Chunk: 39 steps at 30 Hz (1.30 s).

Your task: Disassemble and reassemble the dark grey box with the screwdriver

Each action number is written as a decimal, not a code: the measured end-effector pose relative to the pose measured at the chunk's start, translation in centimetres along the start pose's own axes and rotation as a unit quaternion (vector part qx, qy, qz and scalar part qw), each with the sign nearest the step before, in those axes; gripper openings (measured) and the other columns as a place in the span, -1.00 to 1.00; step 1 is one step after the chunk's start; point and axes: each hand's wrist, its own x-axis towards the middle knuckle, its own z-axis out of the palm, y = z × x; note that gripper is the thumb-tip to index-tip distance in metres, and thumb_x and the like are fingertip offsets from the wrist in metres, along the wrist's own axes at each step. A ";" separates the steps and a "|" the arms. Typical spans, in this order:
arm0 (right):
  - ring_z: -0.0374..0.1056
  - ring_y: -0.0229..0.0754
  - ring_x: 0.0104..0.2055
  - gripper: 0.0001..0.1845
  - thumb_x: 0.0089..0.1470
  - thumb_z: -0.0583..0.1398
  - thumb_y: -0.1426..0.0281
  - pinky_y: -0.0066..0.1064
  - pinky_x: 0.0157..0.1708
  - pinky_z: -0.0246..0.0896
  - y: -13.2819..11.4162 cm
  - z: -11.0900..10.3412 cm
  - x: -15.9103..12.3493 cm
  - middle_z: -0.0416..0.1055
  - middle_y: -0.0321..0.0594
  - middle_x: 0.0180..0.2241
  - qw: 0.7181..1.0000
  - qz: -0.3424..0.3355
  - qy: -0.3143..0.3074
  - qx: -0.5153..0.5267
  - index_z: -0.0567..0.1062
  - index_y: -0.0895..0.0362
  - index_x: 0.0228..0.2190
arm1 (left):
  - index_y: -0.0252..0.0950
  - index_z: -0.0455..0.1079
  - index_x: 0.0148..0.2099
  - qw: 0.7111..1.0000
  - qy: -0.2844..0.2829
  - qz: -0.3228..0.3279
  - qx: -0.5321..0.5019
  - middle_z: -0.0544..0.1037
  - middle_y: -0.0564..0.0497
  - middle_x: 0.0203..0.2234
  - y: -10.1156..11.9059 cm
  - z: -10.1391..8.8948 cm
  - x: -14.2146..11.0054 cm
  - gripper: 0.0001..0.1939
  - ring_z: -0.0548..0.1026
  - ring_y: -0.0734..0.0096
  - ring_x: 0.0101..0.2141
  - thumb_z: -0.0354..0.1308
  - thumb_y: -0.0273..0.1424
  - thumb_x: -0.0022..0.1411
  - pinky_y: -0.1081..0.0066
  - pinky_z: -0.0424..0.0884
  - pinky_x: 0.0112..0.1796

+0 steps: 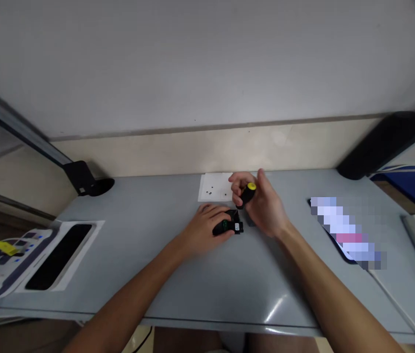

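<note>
In the head view my left hand (207, 226) lies over a small black device (237, 225) on the grey table, with its fingers wrapped round it. A bit of green shows on the dark part under the fingers. My right hand (264, 206) is just to the right, its fingers curled round a short screwdriver (247, 193) with a black and yellow handle. The yellow end points up, and the shaft leads down toward the device. Whether the tip touches the device I cannot tell. Behind both hands lies a white sheet of paper (215, 189) with several tiny dark screws on it.
On the left, a dark phone (59, 257) lies on white paper beside a power strip (23, 264) with cables. A lit phone (343, 230) with a white cable lies on the right. Black posts (387, 144) stand at the back corners, before a wall.
</note>
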 end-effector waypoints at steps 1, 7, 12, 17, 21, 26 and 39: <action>0.17 -0.29 -0.46 -0.43 0.13 0.23 -0.21 -0.33 -0.38 0.12 -0.1 0.2 0.0 0.24 -0.34 -0.43 1.000 0.010 0.003 0.008 0.58 0.05 -0.31 | -0.18 0.50 -0.04 1.000 -0.001 -0.001 0.003 0.59 -0.05 0.09 0.0 0.0 0.0 -0.86 0.51 0.16 0.09 0.24 -0.30 0.40 0.08 0.30 0.23; 0.31 -0.23 -0.29 -0.43 -0.11 0.45 -0.12 -0.35 -0.24 0.22 0.4 0.3 -0.1 0.37 -0.32 -0.38 0.994 -0.037 0.095 -0.041 0.38 0.04 -0.50 | -0.18 0.50 -0.05 1.000 -0.001 0.002 0.002 0.59 -0.06 0.11 -0.1 0.1 0.0 -0.87 0.51 0.16 0.10 0.23 -0.29 0.42 0.05 0.29 0.25; 0.10 -0.36 -0.58 -0.34 -0.09 0.41 -0.18 -0.39 -0.50 0.06 0.9 0.1 0.1 0.24 -0.46 -0.54 0.995 -0.030 0.088 -0.032 0.24 0.03 -0.49 | -0.18 0.51 -0.03 1.000 0.000 0.004 0.002 0.59 -0.07 0.11 -0.1 0.0 -0.1 -0.86 0.51 0.15 0.11 0.22 -0.29 0.42 0.05 0.29 0.25; 0.11 -0.30 -0.53 -0.41 0.06 0.25 -0.26 -0.34 -0.49 0.06 0.5 0.6 0.2 0.23 -0.39 -0.53 0.996 -0.031 0.074 -0.029 0.43 0.02 -0.41 | -0.17 0.51 -0.03 1.000 -0.006 -0.002 0.000 0.58 -0.07 0.13 0.0 -0.1 0.0 -0.85 0.51 0.13 0.11 0.21 -0.27 0.42 0.02 0.28 0.25; 0.26 -0.23 -0.37 -0.55 0.06 0.33 -0.11 -0.33 -0.32 0.20 0.2 0.9 0.0 0.34 -0.32 -0.44 0.997 -0.015 0.068 -0.040 0.55 0.02 -0.35 | -0.17 0.50 -0.05 1.000 0.000 -0.001 0.005 0.59 -0.05 0.11 -0.1 0.1 0.0 -0.87 0.51 0.15 0.11 0.23 -0.29 0.40 0.05 0.29 0.24; 0.38 -0.25 -0.37 -0.40 -0.10 0.47 -0.03 -0.35 -0.29 0.28 0.4 0.9 -0.1 0.35 -0.38 -0.44 0.993 -0.026 0.109 -0.043 0.24 0.03 -0.50 | -0.18 0.48 -0.06 1.000 0.006 0.003 -0.003 0.60 -0.07 0.10 -0.1 0.0 0.0 -0.87 0.52 0.13 0.11 0.23 -0.29 0.40 0.04 0.29 0.24; 0.32 -0.20 -0.30 -0.58 0.04 0.37 -0.06 -0.32 -0.24 0.27 0.5 0.3 0.4 0.36 -0.28 -0.39 0.993 -0.009 0.115 0.012 0.53 0.03 -0.42 | -0.19 0.44 -0.08 1.000 0.005 -0.005 -0.005 0.60 -0.06 0.10 -0.2 0.2 0.0 -0.88 0.52 0.14 0.09 0.23 -0.28 0.41 0.03 0.30 0.23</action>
